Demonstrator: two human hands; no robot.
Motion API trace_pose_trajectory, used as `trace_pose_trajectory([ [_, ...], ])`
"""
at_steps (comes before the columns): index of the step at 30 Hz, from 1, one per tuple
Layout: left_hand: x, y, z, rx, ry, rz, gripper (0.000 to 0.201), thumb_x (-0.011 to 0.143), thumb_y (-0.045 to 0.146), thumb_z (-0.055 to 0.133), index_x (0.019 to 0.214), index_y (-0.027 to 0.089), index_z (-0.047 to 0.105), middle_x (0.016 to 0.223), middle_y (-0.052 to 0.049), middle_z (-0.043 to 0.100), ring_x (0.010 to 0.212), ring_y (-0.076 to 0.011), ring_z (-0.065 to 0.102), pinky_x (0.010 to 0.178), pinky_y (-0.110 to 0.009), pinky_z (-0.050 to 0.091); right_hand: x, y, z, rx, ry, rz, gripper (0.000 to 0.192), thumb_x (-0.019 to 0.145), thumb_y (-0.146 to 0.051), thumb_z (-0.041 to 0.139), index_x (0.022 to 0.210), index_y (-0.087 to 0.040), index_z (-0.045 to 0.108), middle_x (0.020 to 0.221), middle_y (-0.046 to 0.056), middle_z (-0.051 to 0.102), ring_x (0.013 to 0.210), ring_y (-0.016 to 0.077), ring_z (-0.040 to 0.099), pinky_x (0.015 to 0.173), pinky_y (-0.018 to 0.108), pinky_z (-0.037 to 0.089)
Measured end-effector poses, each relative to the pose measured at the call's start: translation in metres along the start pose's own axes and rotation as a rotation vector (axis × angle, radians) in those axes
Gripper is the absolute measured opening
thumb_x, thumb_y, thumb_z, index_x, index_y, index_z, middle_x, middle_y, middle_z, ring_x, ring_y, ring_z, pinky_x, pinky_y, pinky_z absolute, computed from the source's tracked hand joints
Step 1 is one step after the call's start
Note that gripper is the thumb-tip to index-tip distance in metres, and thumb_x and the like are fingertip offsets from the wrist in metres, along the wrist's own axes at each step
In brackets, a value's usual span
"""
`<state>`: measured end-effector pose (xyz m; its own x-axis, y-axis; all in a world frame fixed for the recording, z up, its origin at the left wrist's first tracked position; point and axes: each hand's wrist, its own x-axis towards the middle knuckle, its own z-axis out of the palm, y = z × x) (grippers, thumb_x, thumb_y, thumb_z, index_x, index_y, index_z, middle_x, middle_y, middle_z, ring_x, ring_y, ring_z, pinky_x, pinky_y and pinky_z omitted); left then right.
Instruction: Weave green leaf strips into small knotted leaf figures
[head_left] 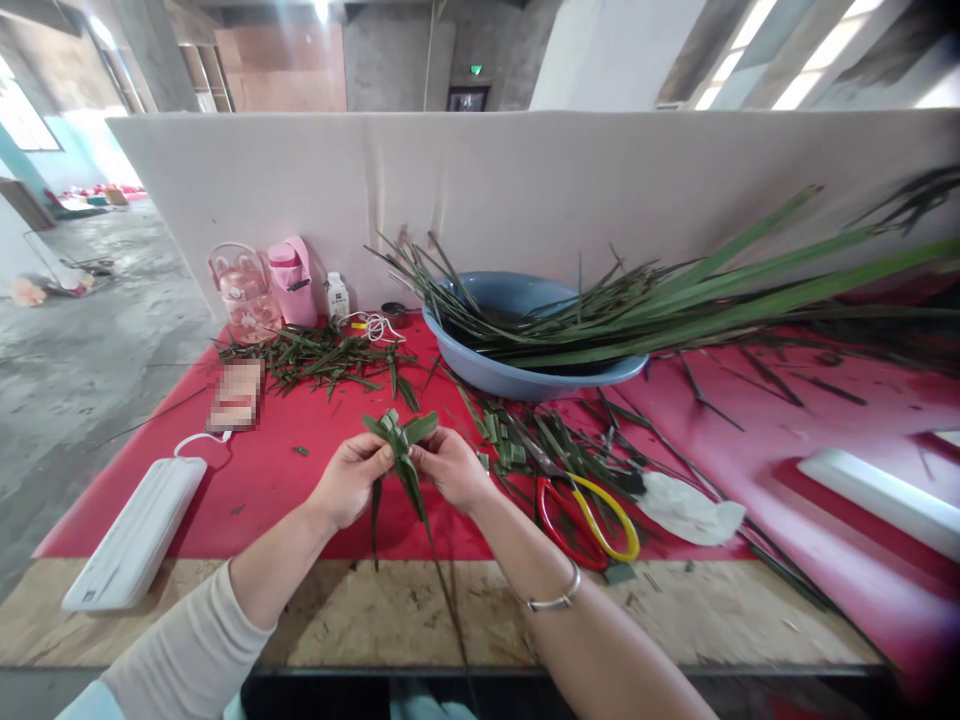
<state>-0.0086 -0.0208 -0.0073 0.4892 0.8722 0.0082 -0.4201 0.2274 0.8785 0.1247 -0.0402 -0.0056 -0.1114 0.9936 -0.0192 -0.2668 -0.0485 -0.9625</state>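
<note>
Above the red tabletop, both hands grip a woven green leaf piece [400, 440] with folded ends sticking out to each side. My left hand [352, 478] pinches its left side between thumb and fingers. On the other side, my right hand [452, 468] pinches the right part. Long narrow leaf tails hang from the piece toward the table's front edge. To the right of my right hand lie scissors [592, 525] with one red and one yellow handle, their blades among leaf scraps [510, 440].
A blue basin [510, 380] holds long leaf strips reaching far right. A pile of small leaf pieces [322, 355] lies back left, near a pink bottle [295, 285] and a clear pink jug [244, 295]. A phone [235, 395] is cabled to a white power bank [135, 535].
</note>
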Motion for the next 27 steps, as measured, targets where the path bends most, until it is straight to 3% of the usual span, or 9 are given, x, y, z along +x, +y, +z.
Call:
trace_pose_trajectory([
  [5,0.002,-0.005,-0.004,0.101,-0.071,-0.008,0.023,0.061,0.034,0.068,0.075,0.015,0.069,0.068,-0.004,0.066,0.07,-0.0159,0.057,0.067,-0.028,0.043,0.002,0.001,-0.005,-0.042,0.038,0.022,0.037,0.048,-0.046,0.073,0.06,-0.016,0.055,0.048,-0.004,0.05,0.043,0.0078,0.044,0.041,0.021,0.033],
  [10,0.004,0.003,-0.004,0.17,-0.105,0.068,0.018,0.062,0.029,0.068,0.075,0.017,0.069,0.071,-0.003,0.064,0.072,-0.0143,0.056,0.071,-0.026,0.042,0.004,-0.002,-0.005,-0.021,0.018,-0.033,0.039,0.046,-0.039,0.076,0.068,-0.018,0.053,0.053,-0.005,0.053,0.046,0.0077,0.046,0.045,0.02,0.035],
  [14,0.008,0.009,-0.006,0.268,0.023,0.182,0.016,0.055,0.019,0.073,0.07,0.018,0.069,0.08,-0.002,0.061,0.078,-0.0134,0.055,0.075,-0.024,0.042,0.007,0.0,-0.001,-0.037,0.141,-0.027,0.037,0.048,-0.03,0.075,0.071,-0.018,0.05,0.058,-0.006,0.055,0.05,0.0072,0.048,0.047,0.019,0.035],
  [18,0.01,0.01,-0.007,0.258,0.074,0.152,0.024,0.05,0.017,0.074,0.073,0.018,0.07,0.091,-0.005,0.061,0.087,-0.0166,0.055,0.081,-0.027,0.041,0.009,0.003,0.001,-0.148,0.201,-0.084,0.031,0.051,-0.026,0.071,0.072,-0.019,0.049,0.059,-0.005,0.055,0.052,0.0089,0.05,0.05,0.021,0.038],
  [21,0.011,0.01,-0.008,0.262,0.081,0.122,0.025,0.051,0.02,0.074,0.076,0.018,0.069,0.082,-0.003,0.065,0.081,-0.0153,0.056,0.08,-0.027,0.041,0.009,0.003,-0.001,-0.261,0.253,-0.172,0.027,0.055,-0.021,0.066,0.075,-0.019,0.048,0.062,-0.003,0.055,0.059,0.011,0.052,0.056,0.023,0.041],
  [24,0.011,0.01,-0.009,0.284,0.147,0.088,0.017,0.055,0.025,0.072,0.069,0.016,0.069,0.068,-0.001,0.065,0.07,-0.0126,0.056,0.075,-0.025,0.041,0.007,-0.001,-0.003,-0.397,0.386,-0.269,0.026,0.057,-0.017,0.062,0.079,-0.019,0.048,0.072,-0.001,0.056,0.068,0.0129,0.054,0.064,0.026,0.043],
  [27,0.012,0.01,-0.011,0.293,0.211,0.061,0.016,0.056,0.028,0.071,0.063,0.015,0.066,0.062,0.001,0.063,0.064,-0.0105,0.054,0.07,-0.022,0.041,0.006,-0.003,-0.004,-0.386,0.405,-0.25,0.019,0.062,-0.015,0.056,0.079,-0.018,0.048,0.072,0.0,0.056,0.068,0.0131,0.054,0.067,0.027,0.043],
])
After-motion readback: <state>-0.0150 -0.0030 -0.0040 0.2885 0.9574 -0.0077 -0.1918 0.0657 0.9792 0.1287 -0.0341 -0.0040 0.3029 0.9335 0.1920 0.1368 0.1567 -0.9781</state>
